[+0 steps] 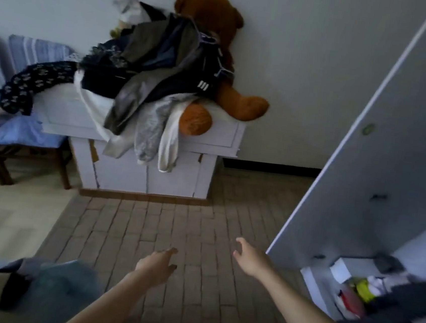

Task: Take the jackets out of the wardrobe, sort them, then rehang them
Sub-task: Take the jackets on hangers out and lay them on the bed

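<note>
Both hands reach forward over the tiled floor (pixel 178 226), holding nothing: the left hand (pixel 158 262) is stretched out with its fingers loosely extended and slightly blurred, and the right hand (pixel 245 256) is open with its thumb spread away from the fingers, near the lower edge of the open wardrobe door (pixel 382 142). Neither hand touches anything. Ahead of them, against the wall, the jackets (pixel 164 61) lie heaped on top of a white cabinet (pixel 150 173): a dark one with white stripes on top, a grey-olive one slung across the middle, and pale grey and white sleeves hanging down over the cabinet's front. A brown teddy bear (pixel 220 30) sits behind and partly under the pile, leaning on the wall, one foot poking out beneath the sleeves and the other resting on the cabinet's right end. A dark patterned garment (pixel 33 84) trails off the pile's left side toward a wooden chair (pixel 11 140) with blue striped cushions. To the right, the wardrobe's lower shelf (pixel 356 287) holds a white box and some small colourful items too blurred to name, with dark fabric in front of them. At the lower left corner, a blurred bluish cloth (pixel 62 285) lies on a tan surface.
</note>
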